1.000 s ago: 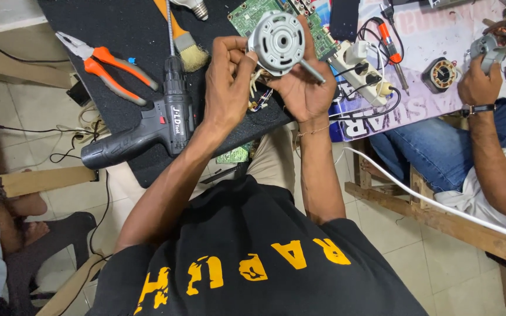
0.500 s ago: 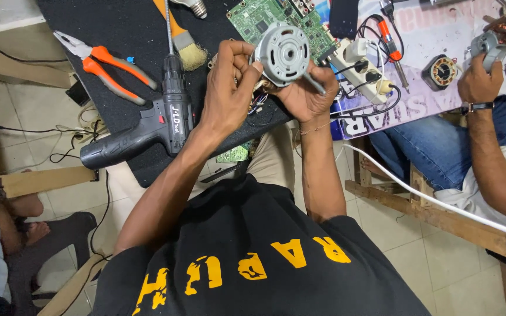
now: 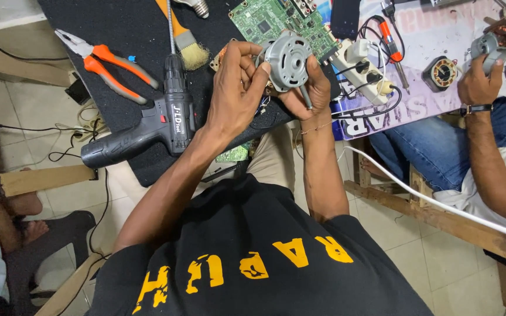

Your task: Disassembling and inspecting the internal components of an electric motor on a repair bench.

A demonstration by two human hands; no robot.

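Both of my hands hold a round grey electric motor [image 3: 288, 58] above the black mat [image 3: 130, 23]. My left hand [image 3: 235, 88] pinches the motor's left rim with its fingertips. From the right and underneath, my right hand [image 3: 314, 93] cradles it. The motor's steel shaft [image 3: 307, 98] points toward me, across my right palm. Thin wires hang below the motor between my hands.
A black cordless drill [image 3: 147, 126], orange pliers [image 3: 109, 67] and a paint brush [image 3: 185, 41] lie on the mat at left. A green circuit board [image 3: 276, 20], a white power strip [image 3: 361, 70] and a stator [image 3: 440, 71] lie behind. At right a co-worker's hand [image 3: 481, 82] holds another motor.
The motor has come slightly down and to the right, closer to me, with both hands still on it. My left fingers have shifted on its rim.
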